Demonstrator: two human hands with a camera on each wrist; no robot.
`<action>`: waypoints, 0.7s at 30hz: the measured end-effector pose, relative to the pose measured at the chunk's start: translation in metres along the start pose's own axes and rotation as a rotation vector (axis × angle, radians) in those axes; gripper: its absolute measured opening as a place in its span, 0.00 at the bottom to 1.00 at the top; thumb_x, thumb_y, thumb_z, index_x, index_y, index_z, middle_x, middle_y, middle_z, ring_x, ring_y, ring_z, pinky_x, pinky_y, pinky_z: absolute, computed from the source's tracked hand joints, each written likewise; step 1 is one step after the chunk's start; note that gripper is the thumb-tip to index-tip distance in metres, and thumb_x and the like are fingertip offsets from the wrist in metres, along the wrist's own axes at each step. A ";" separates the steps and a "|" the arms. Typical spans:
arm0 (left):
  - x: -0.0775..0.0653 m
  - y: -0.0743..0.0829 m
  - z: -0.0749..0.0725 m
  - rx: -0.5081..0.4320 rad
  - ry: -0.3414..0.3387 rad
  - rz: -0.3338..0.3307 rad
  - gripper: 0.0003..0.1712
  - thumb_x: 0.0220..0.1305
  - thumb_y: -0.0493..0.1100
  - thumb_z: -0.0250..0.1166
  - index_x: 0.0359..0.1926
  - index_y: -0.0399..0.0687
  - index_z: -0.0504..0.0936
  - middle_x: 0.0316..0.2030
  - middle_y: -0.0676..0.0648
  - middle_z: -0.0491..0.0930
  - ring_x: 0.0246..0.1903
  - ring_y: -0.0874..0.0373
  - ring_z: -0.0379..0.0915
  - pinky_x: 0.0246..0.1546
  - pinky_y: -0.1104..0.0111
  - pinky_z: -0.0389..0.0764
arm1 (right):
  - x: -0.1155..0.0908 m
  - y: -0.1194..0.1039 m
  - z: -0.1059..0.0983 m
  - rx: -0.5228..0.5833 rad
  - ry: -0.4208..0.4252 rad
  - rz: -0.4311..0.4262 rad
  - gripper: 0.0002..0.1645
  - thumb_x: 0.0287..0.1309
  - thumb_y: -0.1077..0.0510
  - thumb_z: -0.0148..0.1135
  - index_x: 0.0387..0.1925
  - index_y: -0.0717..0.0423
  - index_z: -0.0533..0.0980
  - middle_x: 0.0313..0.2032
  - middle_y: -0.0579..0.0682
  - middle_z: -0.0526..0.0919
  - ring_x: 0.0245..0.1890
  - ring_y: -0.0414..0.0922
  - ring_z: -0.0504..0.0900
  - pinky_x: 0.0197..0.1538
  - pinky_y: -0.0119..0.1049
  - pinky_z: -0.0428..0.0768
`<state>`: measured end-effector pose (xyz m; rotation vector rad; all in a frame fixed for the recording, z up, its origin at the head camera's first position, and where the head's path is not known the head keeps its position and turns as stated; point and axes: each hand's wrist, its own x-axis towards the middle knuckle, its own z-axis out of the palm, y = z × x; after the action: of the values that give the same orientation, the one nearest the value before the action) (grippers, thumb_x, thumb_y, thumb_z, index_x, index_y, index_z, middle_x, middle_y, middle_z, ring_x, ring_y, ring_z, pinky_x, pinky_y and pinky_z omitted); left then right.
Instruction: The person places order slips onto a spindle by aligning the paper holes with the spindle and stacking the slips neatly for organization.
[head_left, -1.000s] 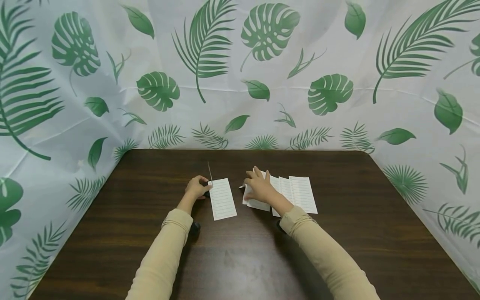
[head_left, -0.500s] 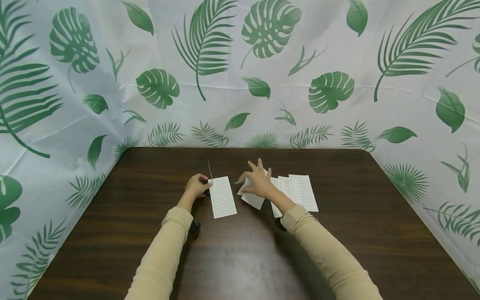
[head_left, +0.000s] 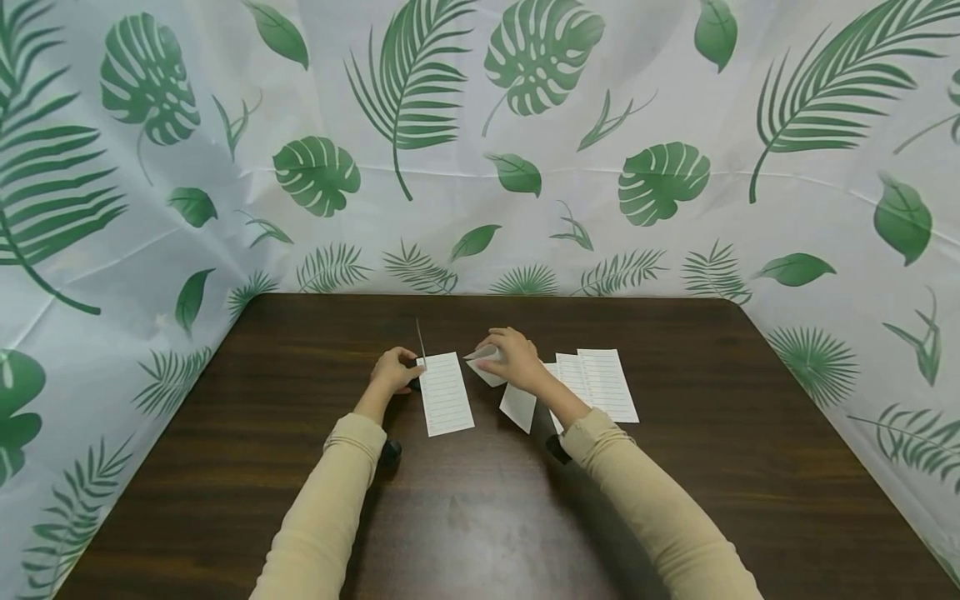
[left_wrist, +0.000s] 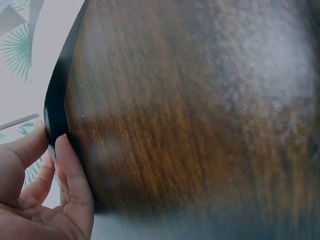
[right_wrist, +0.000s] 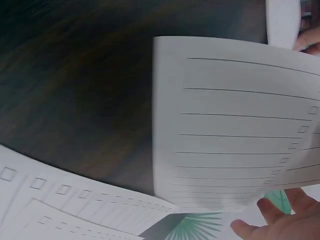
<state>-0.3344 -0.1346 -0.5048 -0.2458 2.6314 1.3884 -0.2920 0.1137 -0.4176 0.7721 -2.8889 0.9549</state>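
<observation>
My left hand (head_left: pixel 392 371) pinches a dark, flat piece (left_wrist: pixel 56 115) between thumb and fingers at the edge of a white lined sheet (head_left: pixel 445 396); its kind is unclear. A thin upright strip (head_left: pixel 421 342) rises beside that hand. My right hand (head_left: pixel 516 360) grips a curled lined sheet (head_left: pixel 483 364), bent up off the table. In the right wrist view this lined sheet (right_wrist: pixel 230 125) shows small checkboxes, and its fingers (right_wrist: pixel 297 220) partly show below it. Another white sheet (head_left: pixel 519 408) slants out beneath the right hand.
To the right, several lined sheets (head_left: pixel 607 383) overlap on the dark wooden table (head_left: pixel 465 517), partly behind the right forearm. A leaf-patterned white curtain (head_left: pixel 450 208) hangs along the table's far edge. Dark wrist devices (head_left: pixel 558 448) show at the sleeves.
My right hand has lifted and curled a sheet toward the left, while another sheet beneath has swung askew. The left hand and its sheet stay in place.
</observation>
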 end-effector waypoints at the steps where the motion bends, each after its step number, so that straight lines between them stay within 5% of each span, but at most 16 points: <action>1: 0.003 -0.003 0.001 -0.002 -0.003 0.001 0.21 0.56 0.51 0.69 0.46 0.46 0.76 0.46 0.37 0.72 0.31 0.49 0.75 0.24 0.66 0.85 | 0.000 -0.001 -0.001 0.017 0.001 -0.021 0.17 0.58 0.55 0.63 0.48 0.58 0.78 0.63 0.67 0.67 0.65 0.68 0.59 0.63 0.71 0.59; 3: 0.006 -0.004 0.002 0.000 -0.002 -0.016 0.21 0.57 0.50 0.68 0.47 0.45 0.76 0.47 0.36 0.72 0.33 0.46 0.75 0.25 0.65 0.85 | 0.001 -0.002 -0.003 0.046 -0.001 -0.056 0.18 0.59 0.56 0.62 0.49 0.60 0.77 0.60 0.68 0.68 0.62 0.68 0.63 0.62 0.66 0.65; 7: -0.030 0.030 -0.009 0.027 -0.005 -0.082 0.19 0.61 0.41 0.64 0.51 0.39 0.73 0.54 0.33 0.69 0.40 0.42 0.74 0.29 0.64 0.86 | 0.000 -0.008 -0.008 0.084 -0.019 -0.070 0.17 0.62 0.57 0.59 0.50 0.61 0.75 0.58 0.68 0.67 0.60 0.67 0.64 0.60 0.62 0.69; 11: -0.052 0.045 -0.015 0.043 0.001 -0.059 0.18 0.63 0.41 0.62 0.51 0.36 0.73 0.52 0.32 0.70 0.38 0.44 0.75 0.27 0.69 0.86 | 0.000 -0.013 -0.009 0.083 -0.021 -0.053 0.16 0.63 0.57 0.58 0.50 0.60 0.76 0.57 0.66 0.69 0.57 0.64 0.66 0.57 0.59 0.72; 21: -0.043 0.039 -0.011 0.023 0.016 -0.067 0.19 0.60 0.48 0.65 0.48 0.42 0.75 0.50 0.34 0.71 0.35 0.48 0.75 0.29 0.68 0.86 | 0.000 -0.016 -0.006 0.143 0.002 -0.038 0.14 0.61 0.61 0.59 0.48 0.62 0.77 0.55 0.67 0.70 0.57 0.64 0.67 0.58 0.59 0.71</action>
<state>-0.3016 -0.1194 -0.4582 -0.3401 2.6250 1.3399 -0.2856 0.1063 -0.4040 0.8303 -2.8178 1.1676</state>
